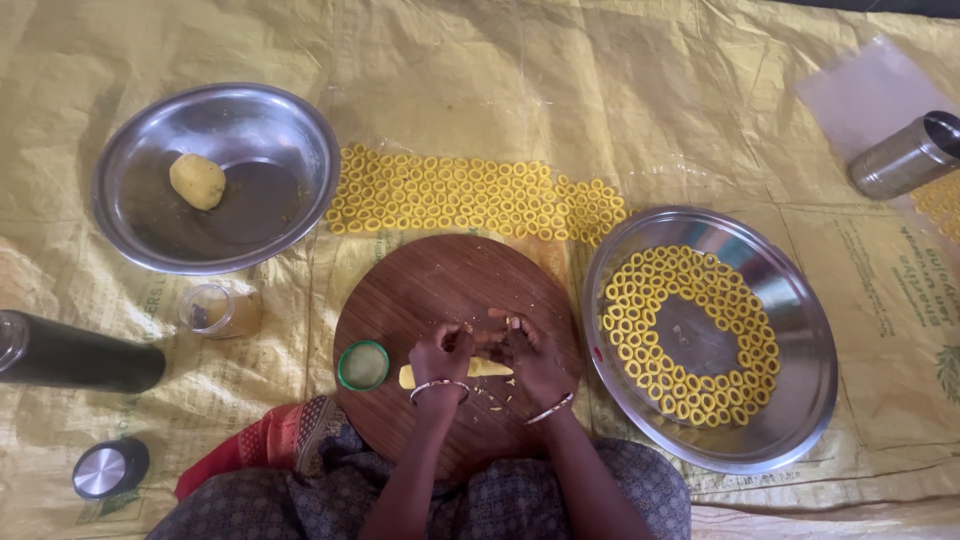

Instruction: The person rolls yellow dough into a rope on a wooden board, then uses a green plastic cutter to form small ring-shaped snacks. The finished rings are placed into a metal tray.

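Both hands meet over the round wooden board point(440, 290), which lies on a yellow plastic sheet point(620, 90) spread on the floor, near the sheet's near edge. The left hand point(441, 352) and right hand point(530, 355) pinch a small piece of yellow dough between their fingertips; the piece itself is too small and hidden to make out clearly. A short dough strip point(488, 369) lies on the board just below the hands, partly under the left wrist. The dough looks soft and light, easy to squash or tear, so it seems best taken gently by the ends with fingertips only. Both wrists are bent inward, forearms coming up from the lap, fingers curled and closed on the bit of dough.

A small green-rimmed cup point(362, 365) sits at the board's left edge. Beyond the board lie rows of dough rings point(470, 195) on the sheet. To the right, a steel plate point(800, 400) holds more rings in circles. At the far left, a steel bowl point(290, 130) holds a dough ball point(197, 181)
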